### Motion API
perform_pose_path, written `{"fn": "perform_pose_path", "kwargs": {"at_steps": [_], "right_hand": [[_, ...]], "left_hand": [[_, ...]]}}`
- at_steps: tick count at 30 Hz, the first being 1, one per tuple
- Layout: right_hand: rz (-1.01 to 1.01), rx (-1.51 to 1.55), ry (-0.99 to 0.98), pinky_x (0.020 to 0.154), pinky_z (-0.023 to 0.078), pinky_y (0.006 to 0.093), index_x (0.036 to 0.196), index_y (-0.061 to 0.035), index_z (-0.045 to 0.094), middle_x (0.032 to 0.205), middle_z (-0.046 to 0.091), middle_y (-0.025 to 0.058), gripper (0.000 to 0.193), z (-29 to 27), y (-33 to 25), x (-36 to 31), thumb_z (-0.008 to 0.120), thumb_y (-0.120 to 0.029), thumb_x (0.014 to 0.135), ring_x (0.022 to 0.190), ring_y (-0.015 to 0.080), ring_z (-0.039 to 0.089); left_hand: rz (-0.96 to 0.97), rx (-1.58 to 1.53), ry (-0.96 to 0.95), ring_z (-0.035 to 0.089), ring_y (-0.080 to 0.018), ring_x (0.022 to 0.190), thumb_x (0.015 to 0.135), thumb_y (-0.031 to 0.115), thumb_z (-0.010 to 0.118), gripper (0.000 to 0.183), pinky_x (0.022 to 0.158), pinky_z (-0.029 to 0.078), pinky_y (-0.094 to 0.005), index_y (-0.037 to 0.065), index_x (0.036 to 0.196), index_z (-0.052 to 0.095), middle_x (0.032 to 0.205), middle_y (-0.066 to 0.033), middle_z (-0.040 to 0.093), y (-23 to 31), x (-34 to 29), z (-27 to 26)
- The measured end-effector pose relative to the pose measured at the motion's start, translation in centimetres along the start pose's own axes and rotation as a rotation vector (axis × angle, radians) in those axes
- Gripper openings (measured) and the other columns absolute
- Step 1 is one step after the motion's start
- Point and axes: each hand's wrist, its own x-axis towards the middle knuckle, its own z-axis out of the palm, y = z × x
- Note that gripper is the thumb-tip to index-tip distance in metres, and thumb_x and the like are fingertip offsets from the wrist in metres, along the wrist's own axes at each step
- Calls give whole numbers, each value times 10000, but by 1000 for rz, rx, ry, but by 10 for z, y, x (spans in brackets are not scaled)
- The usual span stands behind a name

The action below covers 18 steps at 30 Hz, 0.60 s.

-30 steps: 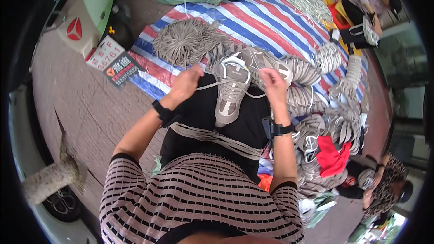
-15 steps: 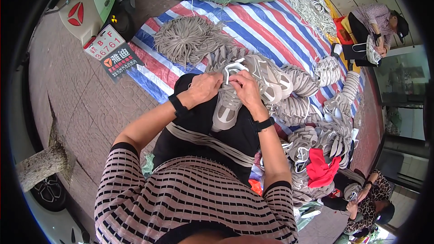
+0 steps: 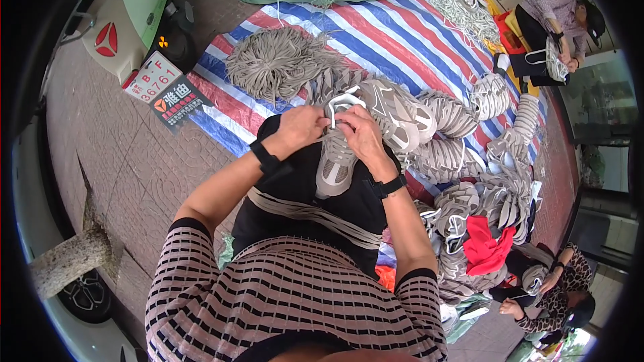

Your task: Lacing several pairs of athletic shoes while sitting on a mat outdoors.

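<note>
You're holding a grey sneaker [image 3: 333, 161] in your lap, left hand [image 3: 300, 129] and right hand [image 3: 360, 134] both pinching its white lace [image 3: 340, 102] near the top (fingers closed on it). More sneakers [image 3: 443, 134] are piling up on the striped tarp [image 3: 402, 33] just ahead.

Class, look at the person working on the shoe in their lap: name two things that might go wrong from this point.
1. Both the left hand and right hand pinch the white lace at the top of the grey shoe; it only rests on the lap, so it may slide off.
2. The pile of shoes lies close beside the knees; a finished shoe might get mixed in.
</note>
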Motion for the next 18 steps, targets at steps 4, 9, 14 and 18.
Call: {"fn": "perform_pose_path", "kwargs": {"at_steps": [4,9,14,18], "right_hand": [[-29,-32,-16,667,462,368,872,-52,655,822,562,93,142,7,4,7,637,-45,731,787,291,580],[-52,-1,-113,635,450,386,810,-55,641,815,551,98,74,1,13,15,619,-70,741,779,310,571],[125,373,-310,657,440,282,794,-14,648,738,588,24,65,-20,19,18,640,-42,735,730,123,564],[439,904,-55,529,354,174,812,-8,654,735,595,-1,55,-56,3,13,635,-27,765,583,37,461]], "left_hand": [[-33,-416,-167,566,-192,545,798,228,679,230,538,431,-329,11,749,618,596,-85,592,-29,11,4],[35,-548,-220,429,-58,557,840,182,657,249,503,339,-239,4,674,603,577,3,525,-26,17,-1],[350,-162,-176,534,-281,866,586,277,828,597,758,417,-400,95,1007,447,975,-101,506,-25,-7,-19],[586,171,-103,529,-317,933,666,185,770,365,806,418,-390,91,908,513,975,-96,527,-21,-17,-24]]}}
